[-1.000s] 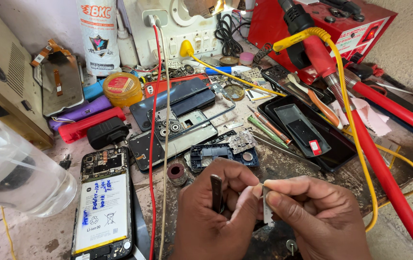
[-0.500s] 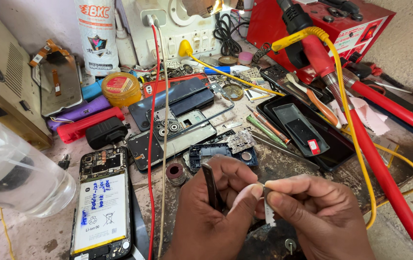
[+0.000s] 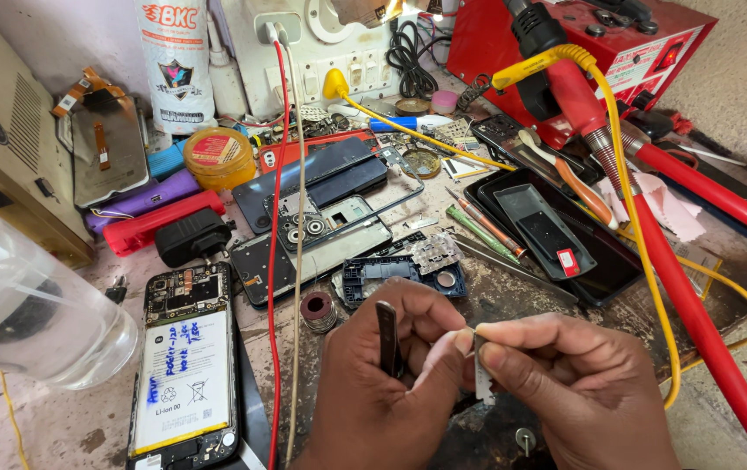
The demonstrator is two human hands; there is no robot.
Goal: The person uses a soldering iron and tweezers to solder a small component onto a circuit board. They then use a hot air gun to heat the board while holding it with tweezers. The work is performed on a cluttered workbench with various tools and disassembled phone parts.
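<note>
The left hand (image 3: 373,383) pinched a dark strip (image 3: 386,338) upright; the right hand (image 3: 565,392) gripped a thin metal piece (image 3: 481,376) beside it — near the opened phone (image 3: 186,365).

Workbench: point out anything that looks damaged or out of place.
The phone at lower left lies with its back off, battery and circuit board bare. Loose phone frames and parts are strewn among the cables. Nothing looks spilled.

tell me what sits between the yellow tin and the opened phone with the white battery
In the head view, a black charger plug lies between the yellow tin and the opened phone, beside a red bar.
</note>
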